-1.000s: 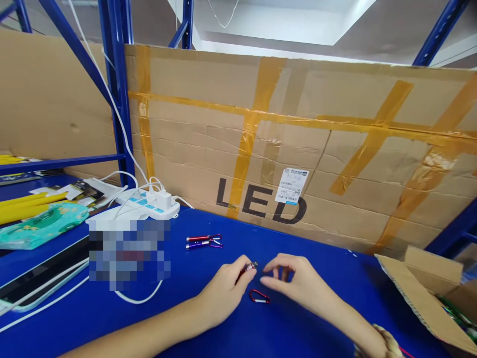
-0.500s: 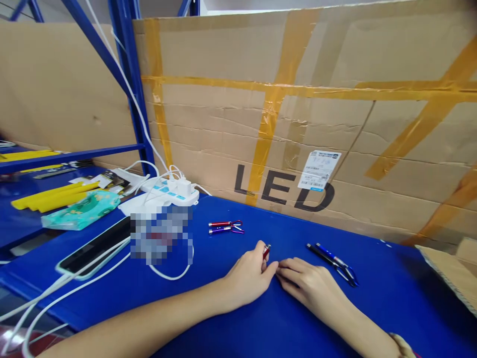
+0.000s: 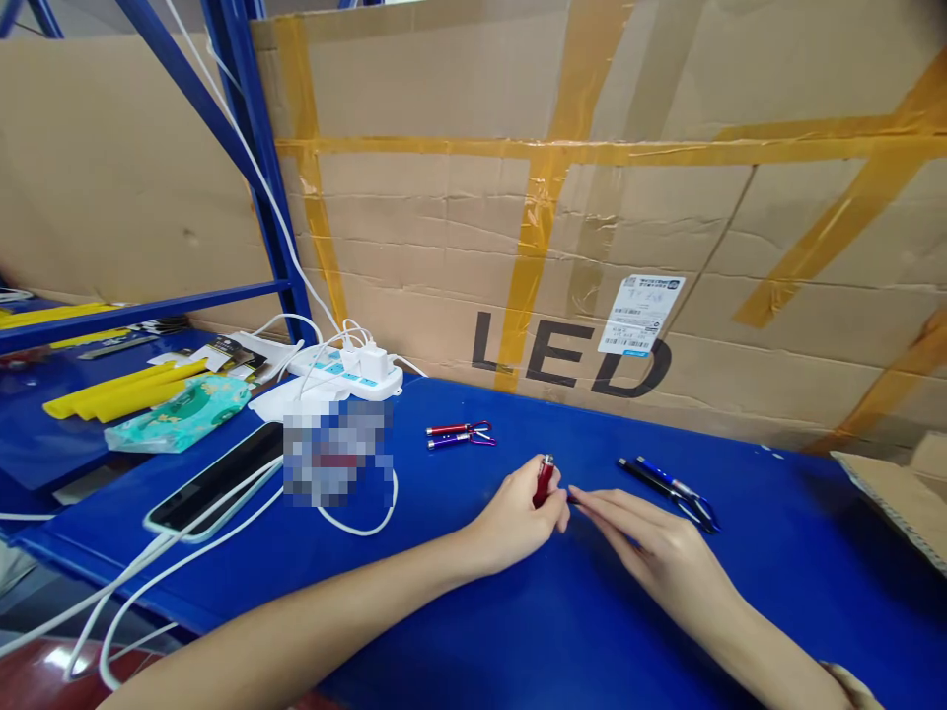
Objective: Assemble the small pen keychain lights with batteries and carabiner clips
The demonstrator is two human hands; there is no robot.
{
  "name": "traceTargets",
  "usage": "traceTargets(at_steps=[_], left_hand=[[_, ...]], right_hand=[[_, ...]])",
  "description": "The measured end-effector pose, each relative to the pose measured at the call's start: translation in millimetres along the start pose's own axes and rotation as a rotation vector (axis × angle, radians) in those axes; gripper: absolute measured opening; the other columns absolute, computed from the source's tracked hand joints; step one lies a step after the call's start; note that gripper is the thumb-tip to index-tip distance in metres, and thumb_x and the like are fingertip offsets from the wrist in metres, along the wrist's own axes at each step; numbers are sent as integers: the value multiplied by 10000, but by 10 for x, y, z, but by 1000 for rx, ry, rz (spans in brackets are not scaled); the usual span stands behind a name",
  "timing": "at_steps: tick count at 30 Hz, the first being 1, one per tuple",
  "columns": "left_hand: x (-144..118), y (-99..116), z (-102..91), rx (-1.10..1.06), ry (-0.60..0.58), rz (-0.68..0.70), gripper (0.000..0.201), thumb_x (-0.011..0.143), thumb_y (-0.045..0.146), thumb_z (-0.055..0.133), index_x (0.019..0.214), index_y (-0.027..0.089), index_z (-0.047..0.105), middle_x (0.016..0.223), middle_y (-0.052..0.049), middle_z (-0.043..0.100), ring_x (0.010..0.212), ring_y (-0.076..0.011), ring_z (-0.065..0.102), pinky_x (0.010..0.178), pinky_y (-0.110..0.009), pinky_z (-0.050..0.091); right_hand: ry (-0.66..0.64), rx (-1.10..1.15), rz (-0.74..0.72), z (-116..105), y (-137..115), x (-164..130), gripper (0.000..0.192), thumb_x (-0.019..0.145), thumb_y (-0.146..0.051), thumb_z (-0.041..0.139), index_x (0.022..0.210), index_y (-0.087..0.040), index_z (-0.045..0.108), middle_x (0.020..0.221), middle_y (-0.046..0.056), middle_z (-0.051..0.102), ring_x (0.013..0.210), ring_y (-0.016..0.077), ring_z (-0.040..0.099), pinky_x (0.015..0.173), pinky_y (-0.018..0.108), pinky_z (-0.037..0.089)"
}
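Note:
A red mini flashlight [image 3: 545, 481] stands up out of my left hand [image 3: 522, 518], its silver tip pointing upward between the curled fingers. Just to the right, the fingertips of my right hand [image 3: 651, 537] are pinched together close to the left hand's fingers. A small dark bit shows at that pinch, too small to name. Farther back lie a red keychain flashlight [image 3: 448, 430] and a purple one [image 3: 448, 441], side by side with clips to the right. Beyond my right hand lie a black keychain flashlight [image 3: 642, 473] and a blue one [image 3: 657, 471].
A phone [image 3: 214, 483] with white cables lies at left, beside a pixelated patch. Behind it are a white power strip [image 3: 370, 370], a green tissue pack [image 3: 182, 412] and yellow tubes [image 3: 110, 390]. A large taped cardboard sheet [image 3: 414, 247] stands along the blue table's [image 3: 473, 631] back.
My left hand has turned and raised the red mini flashlight, so more of it shows. My right fingertips have drawn slightly apart from the left hand. The view has shifted a little.

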State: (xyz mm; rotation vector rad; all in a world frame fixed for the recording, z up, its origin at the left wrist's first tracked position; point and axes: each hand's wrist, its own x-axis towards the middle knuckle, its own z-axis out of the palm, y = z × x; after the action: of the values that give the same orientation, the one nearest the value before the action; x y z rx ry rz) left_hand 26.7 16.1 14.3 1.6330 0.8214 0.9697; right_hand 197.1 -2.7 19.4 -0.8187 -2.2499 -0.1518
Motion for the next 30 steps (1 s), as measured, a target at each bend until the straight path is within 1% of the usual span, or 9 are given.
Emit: traceTargets(at_steps=[2,5,10,13,16,18,21,23,30], left_hand=[[-25,0,27,3,-19,-32,166,849,123,380,715,202,321,585,66,443,509,-73,401,521,-199,325],[-47,-17,66,-18,-41,-113,161,864,182,394,714,196,336,586,66,455,483,-63,392,504,-201,318],[-17,-30,86,-297,-78,-156,298,834,402,493,733,203,295,568,72,471,423,-45,386,445,-187,275],[-6,-5,85,-345,-91,-145,372,794,466,540,721,203,287,562,70,470,422,-40,373,443,-188,259],[-20,37,79,-323,-72,-135,384,784,473,555,713,203,291,575,71,447,460,-49,370,463,-198,274],[-32,63,64,-272,-59,-124,364,802,456,538,704,204,293,584,66,425,508,-66,387,488,-207,288],[-38,82,29,-127,-43,-64,316,855,398,476,685,200,299,592,59,397,563,-84,393,542,-223,315],[-35,76,7,-53,-46,-33,289,876,359,441,682,200,298,596,58,386,562,-87,383,555,-227,323],[-40,41,6,116,-94,30,233,891,275,386,682,204,311,592,60,365,540,-94,363,521,-219,303]], right_hand=[[-15,54,7,-13,-22,3,291,909,-165,396,1068,-197,637,860,65,690,742,146,662,625,228,571],[51,85,16,-33,-58,-7,269,903,-172,418,1015,-213,659,859,58,694,747,147,663,646,228,572],[122,144,54,-72,-112,-15,212,887,-189,474,887,-195,686,864,64,696,763,152,671,663,224,583],[132,160,61,-85,-104,-23,195,879,-201,496,861,-184,690,885,73,692,780,155,671,673,220,584],[114,152,71,-92,-64,-55,187,876,-212,502,902,-197,686,915,72,688,807,165,667,702,243,583],[97,133,80,-93,-34,-80,205,880,-216,495,992,-208,666,937,71,682,815,169,662,710,254,579],[46,102,85,-89,-4,-105,308,901,-198,446,1183,-209,568,929,73,673,778,160,652,662,243,568],[-14,104,97,-86,3,-108,348,915,-189,407,1247,-206,512,894,71,662,741,151,637,628,238,555],[-192,67,89,-120,-16,-93,326,942,-232,354,1205,-144,525,817,71,612,723,158,611,606,255,541]])
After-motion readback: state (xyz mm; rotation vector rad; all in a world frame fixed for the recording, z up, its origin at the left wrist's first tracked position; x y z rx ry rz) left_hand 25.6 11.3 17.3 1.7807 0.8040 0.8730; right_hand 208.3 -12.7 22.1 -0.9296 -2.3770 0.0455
